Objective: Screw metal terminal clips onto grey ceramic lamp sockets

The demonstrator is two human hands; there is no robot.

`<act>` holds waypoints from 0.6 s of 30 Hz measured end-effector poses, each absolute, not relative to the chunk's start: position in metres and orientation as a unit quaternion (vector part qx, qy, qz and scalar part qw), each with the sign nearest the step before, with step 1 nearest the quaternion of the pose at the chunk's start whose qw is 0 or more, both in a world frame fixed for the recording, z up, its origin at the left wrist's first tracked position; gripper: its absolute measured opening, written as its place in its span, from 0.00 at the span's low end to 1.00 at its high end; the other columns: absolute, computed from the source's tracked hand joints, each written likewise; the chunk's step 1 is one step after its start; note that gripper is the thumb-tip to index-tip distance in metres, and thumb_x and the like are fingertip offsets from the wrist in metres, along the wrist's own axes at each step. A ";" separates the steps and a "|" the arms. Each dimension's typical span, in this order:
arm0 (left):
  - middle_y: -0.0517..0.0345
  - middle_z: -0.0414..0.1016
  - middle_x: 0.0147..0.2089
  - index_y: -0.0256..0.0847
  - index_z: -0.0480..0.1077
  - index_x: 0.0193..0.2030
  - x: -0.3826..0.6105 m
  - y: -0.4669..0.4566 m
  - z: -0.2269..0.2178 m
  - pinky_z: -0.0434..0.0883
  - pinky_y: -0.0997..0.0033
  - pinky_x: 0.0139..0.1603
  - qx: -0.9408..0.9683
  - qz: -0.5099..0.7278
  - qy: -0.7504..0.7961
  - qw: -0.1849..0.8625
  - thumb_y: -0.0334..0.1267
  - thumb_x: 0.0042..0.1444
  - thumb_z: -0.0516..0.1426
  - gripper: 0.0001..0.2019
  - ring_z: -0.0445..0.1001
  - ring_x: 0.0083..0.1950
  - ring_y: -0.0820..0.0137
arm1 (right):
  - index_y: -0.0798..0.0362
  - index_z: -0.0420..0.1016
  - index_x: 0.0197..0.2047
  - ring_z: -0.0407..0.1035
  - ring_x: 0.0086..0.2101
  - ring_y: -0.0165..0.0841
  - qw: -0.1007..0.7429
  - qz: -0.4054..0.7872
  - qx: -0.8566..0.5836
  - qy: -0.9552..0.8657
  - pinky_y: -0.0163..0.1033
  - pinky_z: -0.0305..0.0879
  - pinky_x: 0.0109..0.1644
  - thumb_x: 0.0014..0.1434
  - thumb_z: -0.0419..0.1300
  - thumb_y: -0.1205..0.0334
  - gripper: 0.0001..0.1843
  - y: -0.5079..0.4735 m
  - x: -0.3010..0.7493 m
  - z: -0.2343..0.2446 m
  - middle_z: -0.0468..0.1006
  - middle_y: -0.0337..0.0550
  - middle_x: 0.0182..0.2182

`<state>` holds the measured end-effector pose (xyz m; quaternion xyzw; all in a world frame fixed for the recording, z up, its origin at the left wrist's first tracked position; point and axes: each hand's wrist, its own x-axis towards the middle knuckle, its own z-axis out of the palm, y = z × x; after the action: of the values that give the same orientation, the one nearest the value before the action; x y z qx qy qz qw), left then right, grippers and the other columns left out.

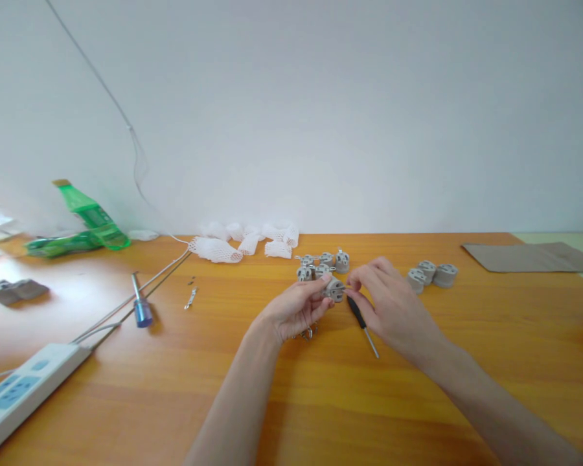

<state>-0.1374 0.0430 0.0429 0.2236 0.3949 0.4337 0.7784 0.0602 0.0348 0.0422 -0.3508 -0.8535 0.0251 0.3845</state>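
My left hand (pixel 294 307) pinches a small grey round socket piece (pixel 335 290) with dark slots, raised above the table. My right hand (pixel 386 304) is closed, thumb and forefinger pinched at the piece's right edge; whatever they hold is too small to make out. Below those fingers lies a screwdriver (pixel 362 323) with a black handle and a thin metal shaft. Just behind the held piece, several similar socket pieces (pixel 342 261) are grouped, some with metal tabs. Partly hidden under my left hand are small metal parts (pixel 307 334).
More grey pieces (pixel 445 276) stand right, near a brown sheet (pixel 529 256). White foam nets (pixel 218 249) lie along the wall. Leftward are a blue-handled screwdriver (pixel 142 310), a small metal strip (pixel 191 298), a power strip (pixel 34 388), cables and green bottles (pixel 94 217).
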 end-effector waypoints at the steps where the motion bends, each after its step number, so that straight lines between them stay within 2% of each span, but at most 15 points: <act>1: 0.54 0.75 0.30 0.29 0.74 0.37 -0.138 0.043 0.043 0.75 0.87 0.25 0.222 0.434 0.393 0.779 0.28 0.66 0.57 0.06 0.75 0.24 0.80 | 0.49 0.65 0.38 0.68 0.41 0.41 0.406 0.056 -0.362 -0.837 0.46 0.66 0.46 0.65 0.58 0.70 0.07 0.036 0.061 0.041 0.76 0.45 0.37; 3: 0.54 0.75 0.29 0.29 0.74 0.38 -0.138 0.043 0.042 0.75 0.87 0.25 0.221 0.435 0.388 0.782 0.29 0.66 0.57 0.06 0.75 0.23 0.79 | 0.49 0.66 0.40 0.71 0.39 0.39 0.444 0.168 -0.388 -0.790 0.46 0.68 0.44 0.63 0.62 0.65 0.07 0.039 0.060 0.039 0.77 0.44 0.38; 6: 0.54 0.75 0.30 0.29 0.74 0.39 -0.138 0.042 0.042 0.75 0.87 0.24 0.216 0.434 0.378 0.789 0.30 0.66 0.57 0.06 0.74 0.23 0.79 | 0.48 0.66 0.43 0.75 0.34 0.37 0.462 0.372 -0.412 -0.692 0.44 0.72 0.40 0.60 0.67 0.58 0.13 0.041 0.056 0.037 0.80 0.41 0.34; 10: 0.53 0.75 0.30 0.29 0.73 0.40 -0.139 0.043 0.043 0.75 0.87 0.24 0.200 0.435 0.369 0.797 0.31 0.66 0.57 0.06 0.75 0.23 0.79 | 0.49 0.68 0.45 0.77 0.34 0.37 0.471 0.484 -0.394 -0.624 0.43 0.73 0.42 0.57 0.69 0.52 0.19 0.045 0.056 0.035 0.82 0.41 0.33; 12: 0.53 0.75 0.30 0.29 0.73 0.41 -0.141 0.043 0.043 0.75 0.87 0.24 0.190 0.437 0.367 0.799 0.31 0.66 0.57 0.06 0.75 0.23 0.79 | 0.49 0.69 0.46 0.77 0.33 0.37 0.481 0.481 -0.394 -0.618 0.42 0.72 0.40 0.60 0.65 0.48 0.18 0.050 0.060 0.032 0.82 0.42 0.33; 14: 0.54 0.74 0.30 0.29 0.73 0.41 -0.144 0.044 0.043 0.75 0.88 0.24 0.179 0.441 0.367 0.799 0.31 0.66 0.57 0.05 0.75 0.23 0.79 | 0.50 0.70 0.46 0.76 0.32 0.37 0.470 0.429 -0.439 -0.635 0.42 0.71 0.38 0.63 0.61 0.47 0.15 0.055 0.065 0.025 0.82 0.43 0.32; 15: 0.53 0.74 0.30 0.29 0.72 0.41 -0.145 0.044 0.043 0.75 0.88 0.24 0.174 0.443 0.366 0.799 0.31 0.66 0.57 0.05 0.75 0.24 0.79 | 0.50 0.71 0.46 0.77 0.32 0.37 0.438 0.383 -0.475 -0.660 0.43 0.71 0.38 0.63 0.61 0.50 0.14 0.056 0.067 0.020 0.82 0.44 0.33; 18: 0.53 0.74 0.31 0.30 0.72 0.40 -0.147 0.044 0.042 0.75 0.88 0.25 0.162 0.448 0.362 0.801 0.32 0.67 0.56 0.06 0.75 0.24 0.79 | 0.52 0.76 0.49 0.76 0.35 0.39 0.264 0.257 -0.543 -0.755 0.44 0.69 0.42 0.54 0.68 0.63 0.18 0.058 0.070 0.006 0.82 0.47 0.38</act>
<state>-0.1474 0.0442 0.0420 0.1620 0.3622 0.4476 0.8014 0.0701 0.0578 0.0065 -0.5431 -0.7547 0.2565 0.2638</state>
